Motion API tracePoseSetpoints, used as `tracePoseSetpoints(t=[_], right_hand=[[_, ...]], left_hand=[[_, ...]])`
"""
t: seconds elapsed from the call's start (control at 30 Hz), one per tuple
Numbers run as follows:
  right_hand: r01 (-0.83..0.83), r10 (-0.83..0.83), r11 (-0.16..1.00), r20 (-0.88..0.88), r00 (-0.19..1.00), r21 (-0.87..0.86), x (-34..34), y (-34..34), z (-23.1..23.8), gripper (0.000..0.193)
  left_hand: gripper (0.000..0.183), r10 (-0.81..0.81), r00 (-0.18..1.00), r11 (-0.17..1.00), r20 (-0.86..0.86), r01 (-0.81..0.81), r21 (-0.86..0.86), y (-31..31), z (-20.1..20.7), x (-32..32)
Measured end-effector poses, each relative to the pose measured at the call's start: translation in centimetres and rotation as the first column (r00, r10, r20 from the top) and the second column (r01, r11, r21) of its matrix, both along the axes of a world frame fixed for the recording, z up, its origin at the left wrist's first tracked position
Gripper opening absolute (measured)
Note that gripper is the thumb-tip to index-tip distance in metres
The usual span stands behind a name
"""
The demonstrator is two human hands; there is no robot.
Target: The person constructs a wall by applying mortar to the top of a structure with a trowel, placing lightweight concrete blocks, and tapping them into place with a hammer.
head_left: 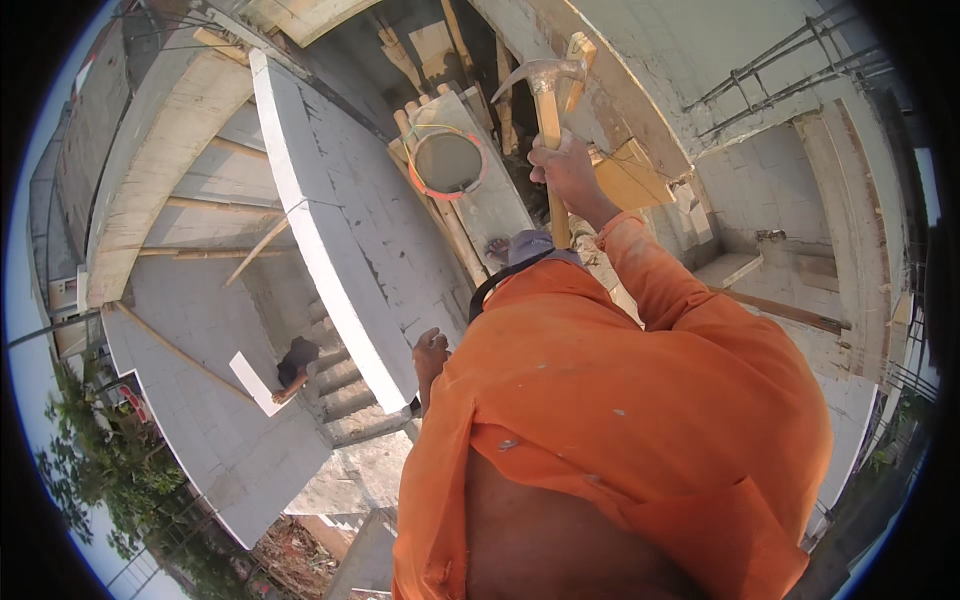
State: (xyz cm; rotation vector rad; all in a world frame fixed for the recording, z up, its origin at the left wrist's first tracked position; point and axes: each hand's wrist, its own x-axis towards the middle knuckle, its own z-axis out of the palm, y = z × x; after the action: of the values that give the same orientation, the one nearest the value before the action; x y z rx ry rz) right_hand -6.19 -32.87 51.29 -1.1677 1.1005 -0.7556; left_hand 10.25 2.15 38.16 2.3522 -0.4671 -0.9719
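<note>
Hammer (548, 117) of wood and curved metal fills the right hand (572, 175), grip closed; left hand (430, 354) curled, hold unclear.

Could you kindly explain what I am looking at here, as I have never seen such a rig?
There is no machine, only a bare-handed person in an orange shirt. The one picture comes from a wide camera on their head, looking down, so straight edges bend. The right hand has a hammer in its grip. The left hand is curled near a white-edged wall; I cannot tell whether it holds anything. Ahead, a round, red-edged thing lies on a grey board.
</note>
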Motion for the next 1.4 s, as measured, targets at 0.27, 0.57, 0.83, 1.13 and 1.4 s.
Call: tracePoseSetpoints(t=[0.27,0.57,0.83,1.13,1.4], right_hand=[[0.436,-0.434,0.898,-0.044,0.9,0.053,-8.3,-4.3,-0.7,0.023],[0.541,-0.614,0.762,0.13,0.779,0.356,-13.5,-14.7,-7.6,0.025],[0.536,-0.663,0.706,0.165,0.731,0.462,-15.1,-17.6,-10.7,0.022],[0.599,-0.727,0.633,0.111,0.677,0.49,-14.8,-15.4,-7.6,0.049],[0.358,-0.297,0.861,-0.215,0.93,0.36,-11.8,-5.2,-14.5,0.054]], left_hand=[[0.035,0.028,0.989,0.998,-0.146,-0.02,0.054,2.7,-3.4,3.4],[0.021,-0.331,0.92,0.942,0.209,0.335,0.014,11.9,-12.3,6.1],[0.009,-0.207,0.954,0.978,0.219,0.21,0.009,12.7,-10.8,2.4],[0.012,-0.201,0.95,0.979,0.238,0.189,0.07,12.4,-13.3,-1.3],[0.004,-0.135,0.983,0.989,0.124,0.126,0.081,10.5,-14.8,-4.5]])
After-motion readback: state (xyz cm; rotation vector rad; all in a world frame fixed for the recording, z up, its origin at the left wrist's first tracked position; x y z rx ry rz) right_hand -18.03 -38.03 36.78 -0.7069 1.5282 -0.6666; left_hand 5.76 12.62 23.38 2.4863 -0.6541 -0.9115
